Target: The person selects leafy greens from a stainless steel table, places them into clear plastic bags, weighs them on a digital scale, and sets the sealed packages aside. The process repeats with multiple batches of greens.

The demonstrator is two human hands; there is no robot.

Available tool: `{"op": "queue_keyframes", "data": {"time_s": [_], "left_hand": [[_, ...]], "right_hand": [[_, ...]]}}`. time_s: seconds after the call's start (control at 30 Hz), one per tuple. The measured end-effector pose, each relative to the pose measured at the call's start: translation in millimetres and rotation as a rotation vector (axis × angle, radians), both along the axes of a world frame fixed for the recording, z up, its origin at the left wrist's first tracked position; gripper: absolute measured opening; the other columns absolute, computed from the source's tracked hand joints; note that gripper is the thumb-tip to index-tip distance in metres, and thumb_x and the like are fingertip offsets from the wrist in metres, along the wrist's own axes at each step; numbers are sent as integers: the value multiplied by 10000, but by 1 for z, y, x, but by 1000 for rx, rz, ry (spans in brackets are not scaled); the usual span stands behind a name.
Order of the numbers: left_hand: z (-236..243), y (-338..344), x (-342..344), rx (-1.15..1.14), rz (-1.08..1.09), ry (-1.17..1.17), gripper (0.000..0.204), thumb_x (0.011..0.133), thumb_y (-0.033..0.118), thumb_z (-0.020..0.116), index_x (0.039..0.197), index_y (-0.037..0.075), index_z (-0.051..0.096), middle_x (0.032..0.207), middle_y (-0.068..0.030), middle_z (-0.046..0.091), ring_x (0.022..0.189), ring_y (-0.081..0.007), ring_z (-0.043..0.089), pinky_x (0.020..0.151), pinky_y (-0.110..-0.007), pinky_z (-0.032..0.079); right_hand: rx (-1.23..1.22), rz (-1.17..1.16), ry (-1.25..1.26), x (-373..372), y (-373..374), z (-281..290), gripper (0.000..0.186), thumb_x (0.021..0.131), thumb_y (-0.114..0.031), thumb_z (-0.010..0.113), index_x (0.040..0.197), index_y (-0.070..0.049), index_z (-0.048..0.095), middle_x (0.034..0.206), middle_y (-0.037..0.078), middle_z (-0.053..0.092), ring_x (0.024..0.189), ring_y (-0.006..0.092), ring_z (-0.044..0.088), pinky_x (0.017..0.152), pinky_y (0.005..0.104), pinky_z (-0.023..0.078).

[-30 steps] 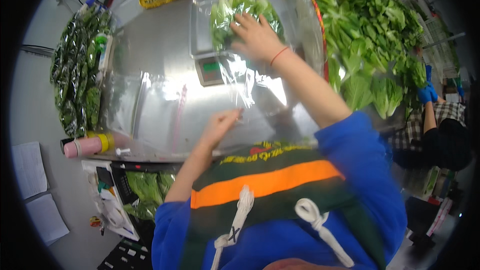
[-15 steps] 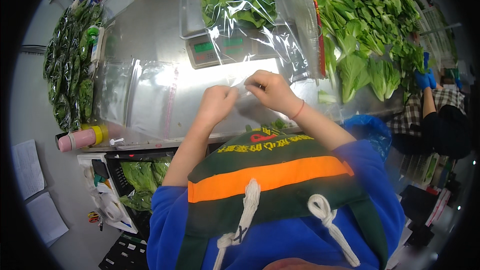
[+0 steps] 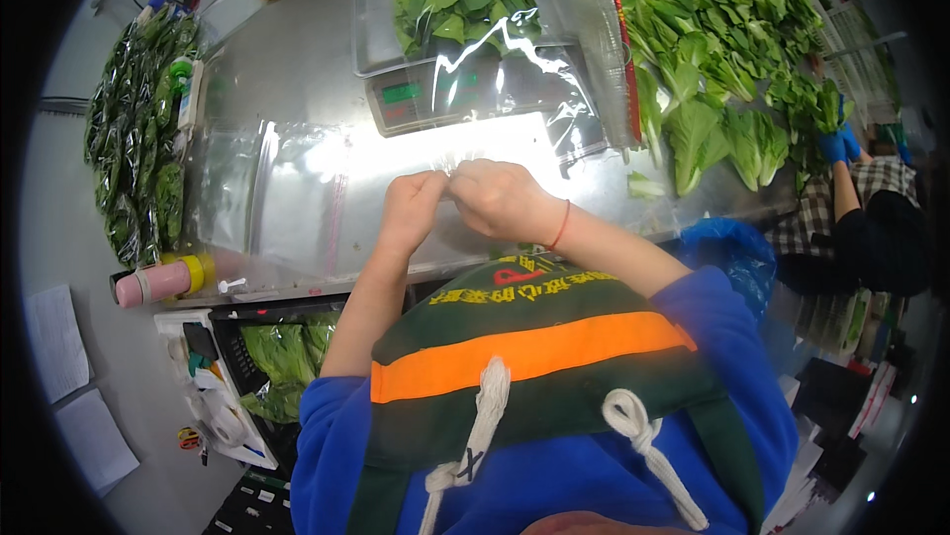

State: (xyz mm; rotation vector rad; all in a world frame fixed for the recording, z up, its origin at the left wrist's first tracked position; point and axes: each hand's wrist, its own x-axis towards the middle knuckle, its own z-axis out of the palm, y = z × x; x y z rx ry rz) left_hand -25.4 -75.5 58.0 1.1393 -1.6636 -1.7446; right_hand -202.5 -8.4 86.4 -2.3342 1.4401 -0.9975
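Leafy greens (image 3: 460,5) lie inside a clear plastic bag (image 3: 505,75) on the metal tray of a weighing scale (image 3: 401,104). The bag's loose end stretches down over the scale's display to my hands. My left hand (image 3: 413,206) is closed in a pinch on the gathered film. Pressed up against it, my right hand (image 3: 503,200) is closed on the same end, knuckles upward. The film between the fingers is mostly hidden. To the left of my hands, flat clear bags (image 3: 297,189) lie on the steel table.
Loose greens (image 3: 703,30) are heaped at the right, beside a stack of clear bags with a red edge (image 3: 618,50). Bagged greens (image 3: 134,139) line the left edge near a pink bottle (image 3: 153,283). A crate of greens (image 3: 277,357) sits below. A co-worker's blue-gloved hand (image 3: 839,144) works at far right.
My right hand has moved left and slightly toward me, up against my left hand. The bag's end is now bunched between them. The co-worker's gloved hand has shifted slightly.
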Motion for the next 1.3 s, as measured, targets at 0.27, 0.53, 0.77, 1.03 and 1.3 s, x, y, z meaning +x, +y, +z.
{"op": "queue_keyframes", "data": {"time_s": [0.27,0.53,0.77,1.03,1.3], "left_hand": [[13,-41,81,382,-152,104,361,942,253,508,1084,-38,668,1009,-129,699,926,-195,646,847,-310,490],[24,-153,16,-1497,2,-614,654,714,142,742,1323,102,506,1371,-149,485,1220,-320,491,1032,-427,378],[40,-149,12,-1409,-396,-287,329,803,88,626,1129,120,663,1162,-78,649,1135,-279,574,945,-417,453],[-8,-24,95,-123,49,11,420,1002,294,432,870,-28,668,780,-98,672,728,-176,626,717,-312,488],[-69,56,99,379,433,29,416,1006,324,454,829,-4,638,718,-71,653,632,-119,596,587,-254,464]], "right_hand": [[1081,-363,804,-158,188,37,261,779,-135,565,1001,-24,644,857,226,649,846,362,650,751,457,517],[60,-498,17,-105,19,0,541,792,66,555,1320,20,451,1316,231,497,1175,385,512,1033,407,396],[-120,-277,225,-105,-55,-5,377,796,-13,597,1159,-117,601,1204,99,610,967,309,636,776,351,543],[938,42,-711,-68,6,3,393,1030,-287,375,926,18,600,753,81,678,702,101,622,667,267,505],[560,-334,-532,-20,-10,-61,283,966,-242,498,901,4,622,698,76,616,577,138,551,585,299,458]]}}
